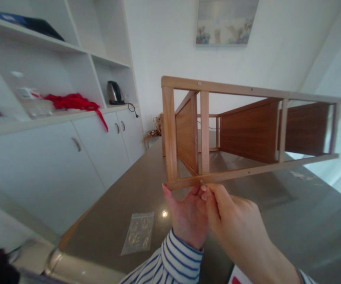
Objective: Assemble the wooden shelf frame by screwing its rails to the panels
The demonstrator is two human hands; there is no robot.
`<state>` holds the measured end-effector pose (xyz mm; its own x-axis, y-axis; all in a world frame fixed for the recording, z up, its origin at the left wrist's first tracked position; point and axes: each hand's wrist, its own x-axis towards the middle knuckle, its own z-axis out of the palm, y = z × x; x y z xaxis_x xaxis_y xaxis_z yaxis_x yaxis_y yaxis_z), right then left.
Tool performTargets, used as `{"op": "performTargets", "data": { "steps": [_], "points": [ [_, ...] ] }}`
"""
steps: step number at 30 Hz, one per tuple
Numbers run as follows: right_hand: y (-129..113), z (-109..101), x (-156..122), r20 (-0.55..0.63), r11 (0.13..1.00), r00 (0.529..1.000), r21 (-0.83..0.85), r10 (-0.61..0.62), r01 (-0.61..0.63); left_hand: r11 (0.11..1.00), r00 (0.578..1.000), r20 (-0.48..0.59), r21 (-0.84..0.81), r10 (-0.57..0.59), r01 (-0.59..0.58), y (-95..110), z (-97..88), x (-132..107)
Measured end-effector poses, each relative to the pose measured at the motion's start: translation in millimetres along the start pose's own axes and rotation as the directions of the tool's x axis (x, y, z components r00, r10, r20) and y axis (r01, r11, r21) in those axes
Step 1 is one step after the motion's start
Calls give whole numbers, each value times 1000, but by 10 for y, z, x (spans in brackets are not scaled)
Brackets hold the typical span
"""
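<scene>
A wooden shelf frame (205, 134) lies on its side on the table, with slatted-looking brown panels between its rails. My left hand (189, 215), palm up, is closed about the near lower rail, its thumb at the rail's left end and its fingers underneath. My right hand (235, 217) pinches a small metal screw (201, 182) at a hole in that rail, close above the left fingertips. The screw's tip is hidden. Left of my hands, a clear zip bag (139, 232) of small hardware lies flat on the table.
The grey table (108, 236) extends beneath the frame. White cabinets with open shelves (84, 136) stand at the left, bearing a kettle (115, 92), a red cloth (72, 101) and a plastic bottle (30, 94). A red-and-white item (239, 276) shows at the bottom edge.
</scene>
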<state>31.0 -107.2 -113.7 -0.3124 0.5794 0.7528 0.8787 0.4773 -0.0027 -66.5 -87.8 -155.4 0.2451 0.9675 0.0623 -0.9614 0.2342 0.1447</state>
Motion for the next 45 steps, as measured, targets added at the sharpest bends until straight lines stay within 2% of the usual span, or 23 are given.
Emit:
{"op": "performTargets", "data": {
  "steps": [4,12,20,22,25,28,37,45],
  "points": [
    [3,10,-8,-7,1000,1000,20,2,-2,1000,1000,-3,-14,-19,19,11,-15,-9],
    [47,-33,17,53,995,998,99,-20,15,1000,1000,7,-27,17,-17,16,19,-10],
    [146,-142,-36,96,980,985,158,-141,125,1000,1000,15,-12,20,-19,14,31,-7],
    [185,-195,-52,119,964,967,167,-226,205,1000,1000,15,-17,25,-25,12,30,-3],
    [244,-269,-58,154,923,915,164,-373,349,999,999,5,-32,40,-40,13,18,4],
    [284,-314,-27,157,885,874,165,-460,436,999,999,-9,-21,44,-44,14,7,5],
    [378,-424,149,121,823,814,65,-568,564,998,999,-2,-42,40,-40,0,33,-15],
    [427,-382,164,126,792,782,72,-611,607,999,1000,6,-36,-8,9,26,66,-34]
  ]
}}
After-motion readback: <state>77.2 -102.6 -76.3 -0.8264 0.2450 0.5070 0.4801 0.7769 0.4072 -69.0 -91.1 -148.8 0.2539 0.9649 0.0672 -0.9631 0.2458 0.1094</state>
